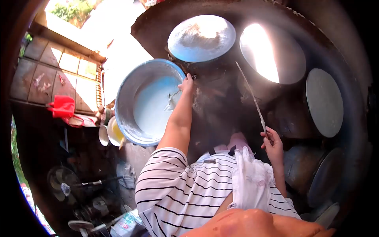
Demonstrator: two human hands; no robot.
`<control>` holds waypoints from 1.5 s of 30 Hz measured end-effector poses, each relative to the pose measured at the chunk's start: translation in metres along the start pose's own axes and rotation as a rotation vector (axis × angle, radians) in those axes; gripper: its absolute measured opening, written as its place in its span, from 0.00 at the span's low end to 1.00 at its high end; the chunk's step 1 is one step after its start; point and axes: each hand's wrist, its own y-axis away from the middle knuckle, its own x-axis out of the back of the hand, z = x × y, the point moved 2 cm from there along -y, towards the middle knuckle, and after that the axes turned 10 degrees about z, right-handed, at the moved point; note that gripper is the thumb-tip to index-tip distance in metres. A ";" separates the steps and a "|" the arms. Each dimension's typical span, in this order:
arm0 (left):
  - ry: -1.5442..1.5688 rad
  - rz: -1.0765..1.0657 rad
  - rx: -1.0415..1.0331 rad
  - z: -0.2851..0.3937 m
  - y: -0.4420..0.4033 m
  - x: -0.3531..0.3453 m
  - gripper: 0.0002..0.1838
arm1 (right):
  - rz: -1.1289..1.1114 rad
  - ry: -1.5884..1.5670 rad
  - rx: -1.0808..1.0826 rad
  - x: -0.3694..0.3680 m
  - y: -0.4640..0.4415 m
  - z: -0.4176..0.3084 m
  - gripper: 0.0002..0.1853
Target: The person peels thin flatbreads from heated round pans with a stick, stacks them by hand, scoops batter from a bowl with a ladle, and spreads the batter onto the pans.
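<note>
My left hand [186,83] is closed at the right rim of a large blue tub [125,85]. It grips what looks like a ladle [171,102], whose lower part is in the tub and whose looped end sticks out past my fingers. Pale whitish liquid [152,108] lies in the tub. My right hand [272,143] is closed around the lower end of a long thin stick [252,96], which points up and away from me. Ahead of the stick is a round, shiny surface [290,55] in strong glare.
A round white-coated surface [201,38] lies ahead, another pale disc [324,102] to the right and a dark disc [325,177] nearer me. At left are a red bag [63,106], small buckets [115,131] and a fan [63,182].
</note>
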 end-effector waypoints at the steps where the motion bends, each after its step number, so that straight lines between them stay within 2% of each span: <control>1: 0.048 -0.049 0.012 -0.008 0.013 0.001 0.31 | -0.047 0.025 0.027 -0.016 -0.024 -0.005 0.21; 3: 0.095 -0.106 -0.055 -0.036 0.024 0.004 0.30 | -0.197 0.094 0.094 -0.055 -0.076 -0.009 0.20; 5: -0.039 -0.053 -0.041 -0.087 0.054 0.047 0.33 | -0.376 0.274 0.117 -0.125 -0.111 -0.027 0.19; 6: -0.121 0.054 0.019 -0.077 0.074 0.082 0.35 | -0.483 0.420 0.161 -0.168 -0.128 -0.041 0.17; 7: -0.203 0.153 0.074 -0.074 0.077 0.110 0.38 | -0.565 0.563 0.334 -0.216 -0.144 -0.041 0.17; 8: -0.089 0.146 0.194 -0.087 0.073 0.124 0.39 | -0.634 0.698 0.515 -0.264 -0.158 -0.036 0.17; 10: 0.105 0.078 0.359 -0.101 0.063 0.156 0.37 | -0.654 1.031 0.618 -0.360 -0.180 -0.047 0.17; 13: 0.454 -0.178 0.528 -0.104 0.053 0.193 0.33 | -0.839 1.456 0.493 -0.430 -0.186 -0.006 0.17; 16: 0.702 -0.232 0.542 -0.094 0.032 0.243 0.30 | -0.852 1.168 0.332 -0.399 -0.180 -0.073 0.15; 18: 0.550 -0.230 0.519 -0.106 0.023 0.215 0.30 | -0.737 1.303 0.516 -0.398 -0.188 -0.045 0.13; 20: 0.414 -0.234 0.431 -0.102 -0.018 0.198 0.29 | -0.770 1.389 0.534 -0.404 -0.182 -0.061 0.12; 22: 0.351 -0.106 0.377 -0.124 -0.039 0.168 0.30 | -0.683 1.329 0.447 -0.405 -0.191 -0.060 0.13; 24: 0.693 -0.079 0.638 -0.117 -0.013 0.130 0.27 | -0.623 1.294 0.397 -0.406 -0.181 -0.030 0.14; 25: 0.863 -0.068 0.743 -0.106 -0.010 0.112 0.25 | -0.675 1.314 0.329 -0.408 -0.170 -0.023 0.16; 27: 1.105 -0.114 0.850 -0.093 -0.006 0.089 0.18 | -0.683 1.207 0.245 -0.400 -0.151 -0.005 0.14; 29: 1.270 -0.143 0.882 -0.072 0.000 0.086 0.08 | -0.677 1.082 0.200 -0.388 -0.139 -0.002 0.12; 33: 1.508 -0.251 0.876 -0.039 0.022 0.104 0.02 | -0.606 1.040 0.233 -0.358 -0.108 -0.039 0.15; 35: 1.745 -0.328 0.946 -0.010 0.040 0.125 0.08 | -0.551 0.942 0.266 -0.342 -0.094 -0.063 0.16; 37: 2.030 -0.643 1.031 0.016 0.053 0.159 0.15 | -0.531 0.792 0.318 -0.325 -0.092 -0.076 0.17; 38: 2.171 -0.827 1.057 0.035 0.062 0.173 0.18 | -0.486 0.614 0.513 -0.315 -0.095 -0.073 0.16; 40: 2.189 -1.009 0.863 0.080 0.072 0.211 0.20 | -0.680 0.266 -0.178 -0.310 -0.095 -0.099 0.16; 41: 2.166 -1.059 0.837 0.087 0.094 0.235 0.22 | -0.714 0.110 -0.272 -0.308 -0.085 -0.120 0.17; 42: 2.133 -1.173 0.713 0.103 0.104 0.258 0.22 | -0.741 -0.033 -0.363 -0.308 -0.080 -0.143 0.17; 45: 2.058 -1.184 0.341 0.166 0.129 0.331 0.21 | -0.763 -0.298 -0.368 -0.313 -0.069 -0.206 0.19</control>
